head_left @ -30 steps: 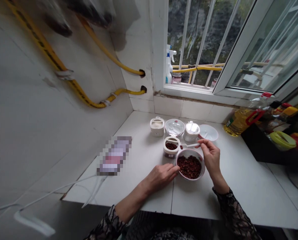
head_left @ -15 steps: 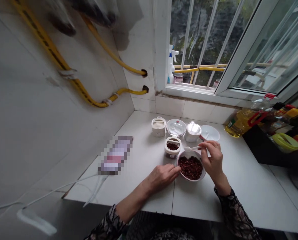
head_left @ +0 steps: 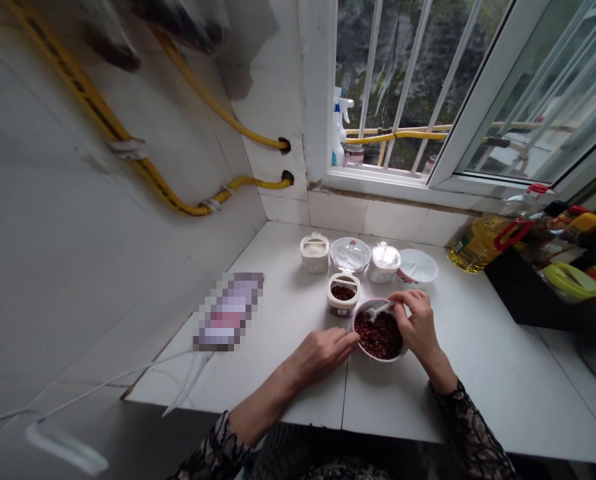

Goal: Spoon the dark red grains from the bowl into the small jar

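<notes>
A white bowl (head_left: 384,360) with dark red chili flakes (head_left: 378,337) in it stands near the front of the counter. My left hand (head_left: 323,352) is closed on the bowl's left rim, fingertips against its side. Pinched in the fingers of my right hand (head_left: 419,327) is the handle of a small white spoon (head_left: 382,308). Its head is inside the bowl, at the flakes near the back left. Just behind the bowl, a seasoning jar (head_left: 343,308) with its lid raised also holds dark red flakes.
Along the back stand a jar of pale powder (head_left: 315,261), a lidded bowl (head_left: 351,252), another jar (head_left: 384,268) and a white bowl (head_left: 421,267). An oil bottle (head_left: 471,250) and a black condiment box (head_left: 515,290) are at right. A blurred phone-like object (head_left: 231,312) lies left.
My right hand has lowered the spoon leftward, from above the bowl's back rim down to the flakes inside. My left hand keeps its place on the rim.
</notes>
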A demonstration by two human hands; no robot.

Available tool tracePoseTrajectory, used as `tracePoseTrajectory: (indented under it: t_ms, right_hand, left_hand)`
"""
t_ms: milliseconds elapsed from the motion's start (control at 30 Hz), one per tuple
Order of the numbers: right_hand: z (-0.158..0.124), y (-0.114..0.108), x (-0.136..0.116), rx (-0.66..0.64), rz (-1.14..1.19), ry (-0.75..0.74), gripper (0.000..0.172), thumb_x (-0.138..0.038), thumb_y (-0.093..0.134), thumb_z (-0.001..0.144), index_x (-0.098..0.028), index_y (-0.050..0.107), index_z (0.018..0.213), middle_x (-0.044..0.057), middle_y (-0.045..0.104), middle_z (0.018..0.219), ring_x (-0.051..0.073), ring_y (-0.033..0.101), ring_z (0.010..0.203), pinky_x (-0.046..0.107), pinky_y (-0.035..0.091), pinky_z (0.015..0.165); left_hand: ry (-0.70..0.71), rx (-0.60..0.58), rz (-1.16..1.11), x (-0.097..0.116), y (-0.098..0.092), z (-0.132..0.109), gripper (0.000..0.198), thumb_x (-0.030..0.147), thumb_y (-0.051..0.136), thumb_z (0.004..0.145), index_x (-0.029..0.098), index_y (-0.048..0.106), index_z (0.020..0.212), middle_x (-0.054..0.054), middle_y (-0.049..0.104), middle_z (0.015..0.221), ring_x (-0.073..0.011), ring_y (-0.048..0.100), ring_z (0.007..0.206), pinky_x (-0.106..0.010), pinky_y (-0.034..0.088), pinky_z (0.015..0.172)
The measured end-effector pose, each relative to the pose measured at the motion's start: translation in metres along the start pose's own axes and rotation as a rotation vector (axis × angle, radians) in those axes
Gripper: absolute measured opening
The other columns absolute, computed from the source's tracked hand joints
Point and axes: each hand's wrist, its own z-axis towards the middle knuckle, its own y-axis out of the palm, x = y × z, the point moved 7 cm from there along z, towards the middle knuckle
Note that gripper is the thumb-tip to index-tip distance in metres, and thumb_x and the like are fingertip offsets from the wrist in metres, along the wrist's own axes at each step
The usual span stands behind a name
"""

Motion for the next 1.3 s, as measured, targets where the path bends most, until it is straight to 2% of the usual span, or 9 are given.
tracePoseTrajectory:
  t_ms: [167, 500, 633, 733, 800, 867, 967, 1133, 1300]
  right_hand:
    - [-0.003, -0.008, 0.011, 0.044, 0.039, 0.094, 0.019, -0.019, 0.049, 0.085, -0.025, 0.067, 0.08, 0.0, 0.069, 0.062, 0.024, 0.064, 0.076, 0.041, 0.046, 0.085]
    - [-0.005, -0.003, 0.017, 0.03, 0.122, 0.211, 0.019, -0.023, 0.051, 0.082, -0.025, 0.067, 0.074, 0.0, 0.07, 0.06, 0.024, 0.066, 0.077, 0.042, 0.047, 0.086]
    - [-0.008, 0.002, 0.029, 0.016, 0.294, 0.374, 0.017, -0.028, 0.053, 0.08, -0.023, 0.067, 0.073, 0.0, 0.069, 0.058, 0.023, 0.065, 0.066, 0.037, 0.05, 0.07]
    - [-0.009, 0.006, 0.036, 0.006, 0.451, 0.499, 0.018, -0.035, 0.055, 0.081, -0.021, 0.067, 0.077, 0.0, 0.068, 0.058, 0.019, 0.059, 0.051, 0.031, 0.045, 0.053]
    - [-0.006, 0.005, 0.034, 0.033, 0.496, 0.519, 0.019, -0.036, 0.057, 0.082, -0.02, 0.067, 0.081, 0.001, 0.069, 0.06, 0.019, 0.06, 0.052, 0.03, 0.046, 0.052]
    - [0.002, 0.0, 0.023, 0.081, 0.472, 0.455, 0.018, -0.034, 0.056, 0.085, -0.02, 0.068, 0.085, 0.002, 0.072, 0.067, 0.021, 0.066, 0.064, 0.032, 0.051, 0.063]
    - [0.014, -0.007, -0.006, 0.145, 0.326, 0.24, 0.017, -0.03, 0.053, 0.091, -0.022, 0.069, 0.092, 0.006, 0.075, 0.087, 0.023, 0.068, 0.086, 0.039, 0.051, 0.084]
    - [0.018, 0.005, -0.053, 0.016, 0.105, -0.21, 0.025, -0.012, 0.047, 0.091, -0.024, 0.069, 0.094, 0.004, 0.074, 0.086, 0.023, 0.066, 0.089, 0.044, 0.045, 0.091]
    - [0.015, -0.017, -0.038, 0.151, 0.027, -0.2, 0.02, -0.01, 0.05, 0.091, -0.023, 0.065, 0.092, 0.003, 0.072, 0.081, 0.022, 0.065, 0.085, 0.041, 0.046, 0.085]
  left_hand:
    - [0.005, 0.026, -0.027, 0.0, -0.001, 0.0, 0.017, 0.02, 0.042, 0.102, 0.016, 0.057, 0.109, -0.001, 0.064, 0.075, -0.0119, 0.064, 0.064, -0.02, 0.051, 0.054]
    - [0.015, 0.038, -0.013, 0.001, -0.002, 0.0, 0.018, 0.02, 0.041, 0.102, 0.016, 0.057, 0.107, -0.001, 0.063, 0.072, -0.0124, 0.063, 0.061, -0.02, 0.051, 0.052]
    - [0.023, 0.053, -0.011, 0.002, -0.004, 0.002, 0.019, 0.02, 0.038, 0.103, 0.016, 0.056, 0.107, -0.001, 0.063, 0.072, -0.0126, 0.063, 0.06, -0.02, 0.05, 0.051]
    - [0.022, 0.054, -0.015, 0.002, -0.003, 0.001, 0.018, 0.02, 0.039, 0.103, 0.016, 0.056, 0.107, -0.001, 0.064, 0.073, -0.0132, 0.063, 0.061, -0.021, 0.052, 0.052]
    - [0.022, 0.057, -0.019, 0.001, -0.003, 0.001, 0.018, 0.02, 0.039, 0.103, 0.016, 0.056, 0.108, -0.001, 0.064, 0.073, -0.013, 0.063, 0.061, -0.021, 0.052, 0.052]
    - [0.022, 0.057, -0.023, 0.001, -0.002, 0.001, 0.017, 0.02, 0.04, 0.102, 0.016, 0.056, 0.108, -0.001, 0.064, 0.073, -0.0127, 0.063, 0.061, -0.02, 0.052, 0.053]
    - [0.025, 0.064, -0.016, 0.001, -0.003, 0.001, 0.016, 0.02, 0.041, 0.102, 0.016, 0.056, 0.108, -0.001, 0.064, 0.073, -0.0126, 0.063, 0.061, -0.02, 0.051, 0.051]
    - [0.018, 0.067, 0.003, 0.001, -0.002, 0.0, 0.017, 0.021, 0.04, 0.103, 0.016, 0.057, 0.107, -0.001, 0.063, 0.073, -0.0126, 0.062, 0.06, -0.02, 0.049, 0.05]
    - [0.009, 0.043, -0.003, 0.0, 0.0, -0.001, 0.018, 0.022, 0.04, 0.103, 0.016, 0.057, 0.109, -0.001, 0.064, 0.073, -0.0117, 0.063, 0.061, -0.019, 0.05, 0.052]
